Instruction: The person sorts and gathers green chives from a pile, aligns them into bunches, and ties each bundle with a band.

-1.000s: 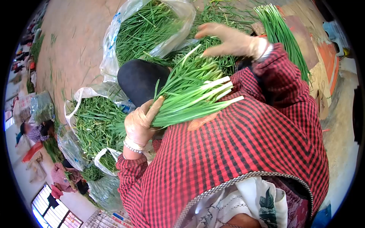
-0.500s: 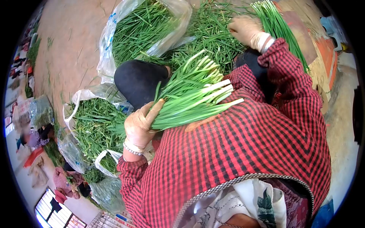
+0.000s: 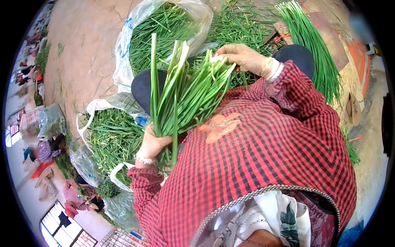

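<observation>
Green stalks (image 3: 197, 92) are fanned out above the lap, spanning the space between the two hands as I watch through the head camera. I see the left hand (image 3: 152, 144) clamped around their leafy lower part, with a beaded bracelet (image 3: 145, 159) at its wrist. Their pale ends point away from it, some towards the top, others leaning right. The right hand (image 3: 247, 59) is apart from the left, its fingertips at the pale ends on the right; I cannot tell whether they grip. Behind the stalks I have a red-and-black checked garment (image 3: 271, 148).

Just beyond the left knee (image 3: 144, 88), a clear plastic bag (image 3: 121, 57) of greens stands open on the floor (image 3: 82, 45). Another bag (image 3: 84, 119), also full, sits near the left hand. Loose greens (image 3: 242, 31) cover the floor past the right hand. A longer bundle (image 3: 306, 49) lies along the left edge of a brown board (image 3: 331, 39).
</observation>
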Available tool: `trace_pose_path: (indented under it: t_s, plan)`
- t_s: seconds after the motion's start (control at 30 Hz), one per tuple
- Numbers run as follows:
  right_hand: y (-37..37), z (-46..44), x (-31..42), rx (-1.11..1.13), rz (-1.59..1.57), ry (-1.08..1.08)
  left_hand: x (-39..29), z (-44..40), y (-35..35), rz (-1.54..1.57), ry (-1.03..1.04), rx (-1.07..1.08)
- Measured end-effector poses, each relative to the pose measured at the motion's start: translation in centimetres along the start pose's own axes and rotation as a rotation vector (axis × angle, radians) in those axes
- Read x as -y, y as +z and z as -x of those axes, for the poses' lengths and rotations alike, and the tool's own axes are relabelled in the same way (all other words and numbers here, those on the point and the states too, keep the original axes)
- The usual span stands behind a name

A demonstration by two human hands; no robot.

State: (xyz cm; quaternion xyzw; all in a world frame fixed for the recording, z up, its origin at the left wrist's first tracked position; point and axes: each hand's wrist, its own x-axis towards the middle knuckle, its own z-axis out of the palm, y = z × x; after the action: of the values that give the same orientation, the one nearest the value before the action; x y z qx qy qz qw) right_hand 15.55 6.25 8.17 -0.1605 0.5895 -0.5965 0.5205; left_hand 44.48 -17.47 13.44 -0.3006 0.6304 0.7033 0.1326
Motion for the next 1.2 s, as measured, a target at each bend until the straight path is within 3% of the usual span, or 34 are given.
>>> trace_pose_path:
  t_s: [0.03,0.1,0.17,0.23,0.3,0.37,0.47,0.6,0.67,0.77,0.97,1.1,1.13,1.2]
  plan:
    - [-1.0,-1.2,-1.5,-0.051,0.088,-0.094,0.4,-0.1,0.3,0.032,-0.045,-0.005]
    - [-1.0,0.6,2.8,-0.202,0.471,-0.056,0.4,-0.6,0.6,0.080,-0.040,0.098]
    - [-4.9,0.1,2.6,-0.385,0.378,-0.154,-0.9,-0.5,1.7,0.149,-0.072,0.112]
    - [-8.3,-0.1,2.1,-0.632,0.501,-0.239,-1.0,-0.3,1.9,0.166,-0.101,0.087]
    - [-5.1,2.2,6.3,-0.529,0.587,-0.183,-0.5,-0.5,2.0,0.159,-0.099,0.114]
    - [-1.9,1.7,6.3,-0.289,0.687,-0.329,-0.7,-0.8,2.7,0.134,-0.117,0.059]
    - [2.6,1.7,9.2,-0.005,1.159,-0.030,-0.8,-1.3,3.2,0.119,-0.086,0.098]
    - [3.0,-2.1,5.3,0.002,1.135,-0.135,-0.2,-1.7,3.8,0.107,-0.008,0.080]
    - [3.6,-1.8,5.1,0.027,0.479,-0.002,0.1,-1.8,3.6,0.115,-0.007,0.065]
    - [2.9,-1.7,4.5,-0.030,0.321,-0.034,-1.1,-1.6,3.3,0.129,-0.084,0.090]
    - [-3.4,-1.7,6.1,-0.468,0.212,-0.273,-1.5,-1.7,2.8,0.221,-0.102,0.163]
    - [-12.9,-1.2,6.8,-0.731,0.498,-0.153,-1.8,-0.7,2.7,0.251,-0.093,0.113]
    - [-13.2,-1.0,6.7,-0.838,1.135,-0.282,-1.3,-0.8,2.3,0.235,-0.101,0.132]
    - [-13.4,-2.5,4.0,-0.791,1.193,-0.356,-1.2,-1.0,2.3,0.172,-0.065,0.132]
